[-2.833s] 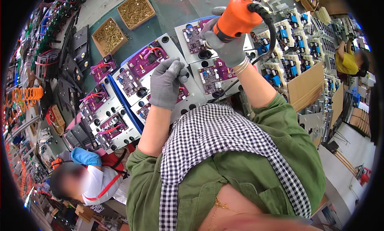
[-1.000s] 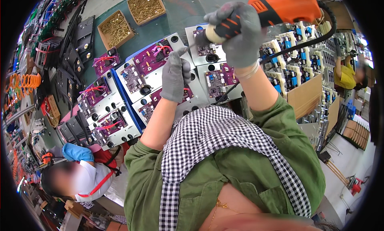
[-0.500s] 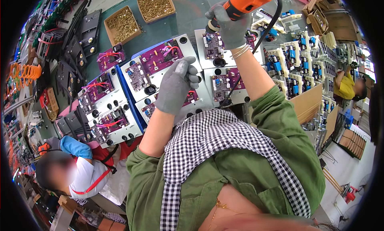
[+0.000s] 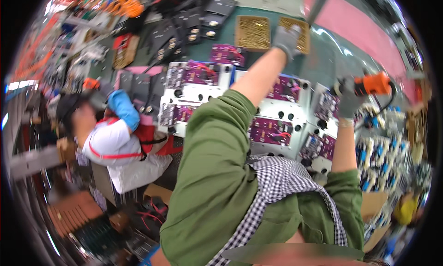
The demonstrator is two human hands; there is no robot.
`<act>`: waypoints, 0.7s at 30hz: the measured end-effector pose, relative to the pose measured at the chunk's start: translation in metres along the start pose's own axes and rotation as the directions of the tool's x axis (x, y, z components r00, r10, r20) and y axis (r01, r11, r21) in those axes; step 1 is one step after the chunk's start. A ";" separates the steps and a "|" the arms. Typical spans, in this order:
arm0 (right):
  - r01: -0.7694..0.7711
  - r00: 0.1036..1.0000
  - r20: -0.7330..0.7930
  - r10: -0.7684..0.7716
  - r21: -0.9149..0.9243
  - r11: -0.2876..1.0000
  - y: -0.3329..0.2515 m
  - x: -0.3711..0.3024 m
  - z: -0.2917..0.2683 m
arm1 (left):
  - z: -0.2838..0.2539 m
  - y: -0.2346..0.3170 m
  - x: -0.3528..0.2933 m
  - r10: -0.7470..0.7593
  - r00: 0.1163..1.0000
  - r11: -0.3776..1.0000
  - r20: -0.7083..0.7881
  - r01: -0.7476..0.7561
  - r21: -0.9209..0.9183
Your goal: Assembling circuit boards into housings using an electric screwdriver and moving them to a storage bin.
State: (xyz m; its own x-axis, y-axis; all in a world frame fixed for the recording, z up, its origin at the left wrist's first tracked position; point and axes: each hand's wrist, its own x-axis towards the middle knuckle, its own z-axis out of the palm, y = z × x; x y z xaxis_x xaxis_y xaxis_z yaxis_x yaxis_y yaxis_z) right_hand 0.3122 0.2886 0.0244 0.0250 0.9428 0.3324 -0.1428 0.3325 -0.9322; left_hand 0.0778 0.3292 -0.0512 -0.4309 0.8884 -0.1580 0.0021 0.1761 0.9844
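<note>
My left hand (image 4: 287,40), in a grey glove, reaches over the right-hand cardboard box of small brass-coloured screws (image 4: 303,38). Its fingertips are blurred against the box. A second box of such screws (image 4: 253,32) stands just left of it. In my gloved right hand (image 4: 349,100) is an orange power screwdriver (image 4: 373,84), lying sideways with its black cable trailing from the right end. Below both hands lie silver metal plates carrying purple circuit boards (image 4: 272,130). My left forearm crosses over some of these plates and hides part of them.
A loose purple board (image 4: 227,54) lies left of my forearm. Black housings (image 4: 184,28) are heaped at the far left. Many blue-and-white parts (image 4: 380,150) stand at the right. A co-worker (image 4: 108,137) in a white shirt sits at the left.
My left hand has moved from above the plates out to the far screw box. The view has swung round, shifting the bench. The screwdriver stays in my right hand.
</note>
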 end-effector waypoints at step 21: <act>-0.031 0.985 -0.169 -0.028 -0.336 0.941 -0.019 -0.026 -0.037 | -0.260 -0.030 -0.416 0.189 0.600 0.981 -0.777 -0.077 0.179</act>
State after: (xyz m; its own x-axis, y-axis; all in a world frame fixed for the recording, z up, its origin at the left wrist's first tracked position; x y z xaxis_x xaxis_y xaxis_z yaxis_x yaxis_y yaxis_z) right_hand 0.3507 0.2589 0.0277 0.1954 0.9237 0.3295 0.1971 0.2921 -0.9358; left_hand 0.0221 -0.1560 0.0053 -0.9596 0.2370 0.1516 0.1967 0.1799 0.9638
